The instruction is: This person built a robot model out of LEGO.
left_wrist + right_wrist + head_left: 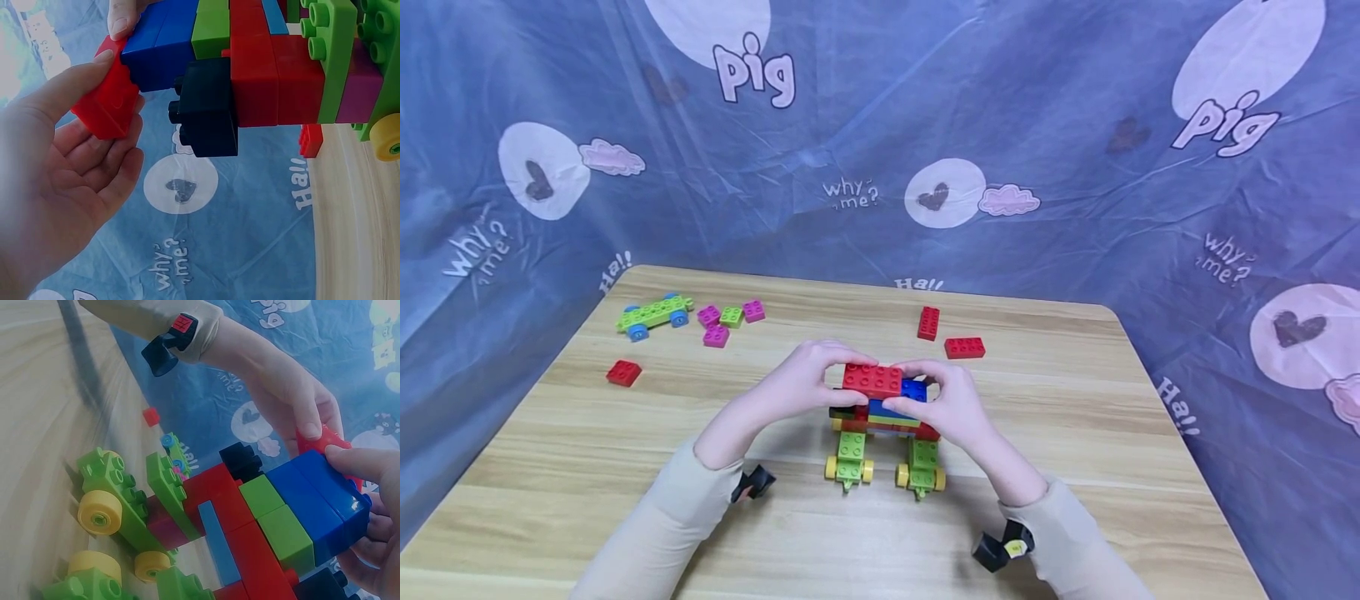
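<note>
Pinching a red brick [872, 380] between thumb and fingers, the left hand [805, 385] holds it on top of the brick vehicle [883, 425], which stands near the middle of the table [587, 467], toward its near edge. The right hand [951, 404] grasps the vehicle's blue bricks [913, 389] from the other side, fingertips [350, 459] curled over their top. The head view shows both wrists bent inward, forearms resting low. Only the left wrist view reveals a black brick [209, 106] jutting from the vehicle's side; only the right wrist view shows its yellow wheels [100, 512] up close. Toward the far left corner lie a green chassis [655, 314] and pink bricks [716, 335]. The right hand's palm is cut off in its own view.
</note>
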`<state>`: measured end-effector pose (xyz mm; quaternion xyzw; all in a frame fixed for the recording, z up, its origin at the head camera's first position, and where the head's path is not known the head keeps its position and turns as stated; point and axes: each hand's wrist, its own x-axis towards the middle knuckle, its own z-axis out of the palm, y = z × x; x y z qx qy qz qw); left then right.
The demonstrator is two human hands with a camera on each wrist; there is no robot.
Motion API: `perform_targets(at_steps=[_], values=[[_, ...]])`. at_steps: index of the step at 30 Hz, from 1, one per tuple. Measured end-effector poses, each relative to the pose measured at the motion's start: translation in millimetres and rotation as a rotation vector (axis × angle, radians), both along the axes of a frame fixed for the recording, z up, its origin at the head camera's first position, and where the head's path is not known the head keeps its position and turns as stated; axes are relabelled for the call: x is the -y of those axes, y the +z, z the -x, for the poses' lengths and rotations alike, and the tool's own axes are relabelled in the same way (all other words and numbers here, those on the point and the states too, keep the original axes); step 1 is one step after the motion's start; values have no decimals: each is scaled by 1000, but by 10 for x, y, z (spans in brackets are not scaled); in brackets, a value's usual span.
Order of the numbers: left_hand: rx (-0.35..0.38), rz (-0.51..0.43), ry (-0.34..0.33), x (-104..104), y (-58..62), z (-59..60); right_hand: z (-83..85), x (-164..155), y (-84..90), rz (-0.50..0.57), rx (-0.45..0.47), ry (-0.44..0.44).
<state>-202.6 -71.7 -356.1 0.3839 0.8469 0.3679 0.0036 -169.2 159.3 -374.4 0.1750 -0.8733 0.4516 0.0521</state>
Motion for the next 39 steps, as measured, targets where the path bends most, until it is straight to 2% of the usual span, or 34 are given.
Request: perform_targets(at_steps=[16,26,39], values=[[-23,13,0,5,3,-4,11,18,-14,-5,-4,-16],[45,-3,1,-6,-2,23,15,13,-4,16,69,-27],[88,-6,6,-13,-30,46,28,10,-2,1,83,-11]])
